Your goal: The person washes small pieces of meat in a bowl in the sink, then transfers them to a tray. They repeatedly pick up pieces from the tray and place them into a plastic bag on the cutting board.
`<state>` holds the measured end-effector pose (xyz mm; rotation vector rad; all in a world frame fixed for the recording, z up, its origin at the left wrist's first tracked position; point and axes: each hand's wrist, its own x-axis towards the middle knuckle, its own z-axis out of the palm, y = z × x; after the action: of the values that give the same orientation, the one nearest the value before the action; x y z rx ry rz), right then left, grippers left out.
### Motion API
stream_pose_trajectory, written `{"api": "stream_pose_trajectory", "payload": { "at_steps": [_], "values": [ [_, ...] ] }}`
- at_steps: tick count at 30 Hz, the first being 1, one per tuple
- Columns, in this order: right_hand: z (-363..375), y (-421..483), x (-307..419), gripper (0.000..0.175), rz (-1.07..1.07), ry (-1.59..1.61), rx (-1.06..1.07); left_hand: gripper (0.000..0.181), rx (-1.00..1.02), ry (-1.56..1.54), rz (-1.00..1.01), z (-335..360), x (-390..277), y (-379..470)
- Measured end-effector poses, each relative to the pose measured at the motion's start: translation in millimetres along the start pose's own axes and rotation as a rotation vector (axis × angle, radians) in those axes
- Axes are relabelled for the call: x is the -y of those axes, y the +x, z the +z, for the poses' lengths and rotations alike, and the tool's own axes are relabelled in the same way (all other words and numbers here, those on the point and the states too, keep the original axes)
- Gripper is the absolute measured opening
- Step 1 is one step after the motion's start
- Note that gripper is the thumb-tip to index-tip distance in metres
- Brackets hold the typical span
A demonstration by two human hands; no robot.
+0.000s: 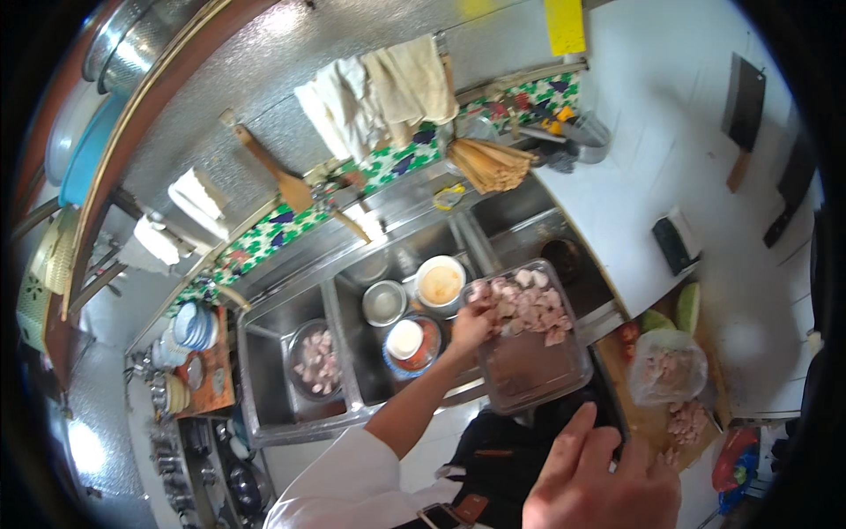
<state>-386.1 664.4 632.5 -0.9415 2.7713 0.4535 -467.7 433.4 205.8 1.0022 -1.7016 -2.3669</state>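
My left hand (472, 328) reaches over the left rim of a clear plastic container (529, 370). Its fingers lie against the pale raw meat pieces (525, 301) heaped at the far end; whether they grip meat or rim is hidden. Liquid or a wet sheen covers the container's near half. My right hand (601, 473) is close to the camera, blurred, with fingers apart and nothing seen in it. Off to the right, a cutting board (644, 423) carries a clear plastic bag of meat (667, 367) and a pile of cut meat (687, 422).
In the left basin of the steel sink (264, 370) sits a bowl of meat chunks (317, 360). The middle basin holds a white pot (441, 281), a metal bowl (384, 303) and a white bowl (404, 339). Cleavers (743, 109) hang on the right wall.
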Motion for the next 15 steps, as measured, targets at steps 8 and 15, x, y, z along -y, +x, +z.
{"api": "stream_pose_trajectory", "payload": {
  "at_steps": [8,15],
  "values": [
    [32.1,16.6,-11.6,0.031,-0.030,-0.122,-0.100,0.010,-0.093,0.379,0.215,-27.2,-6.3,36.5],
    [25.1,16.4,-11.9,0.029,-0.033,-0.207,-0.106,0.020,-0.188,0.826,0.365,-42.0,-12.8,68.9]
  ]
}}
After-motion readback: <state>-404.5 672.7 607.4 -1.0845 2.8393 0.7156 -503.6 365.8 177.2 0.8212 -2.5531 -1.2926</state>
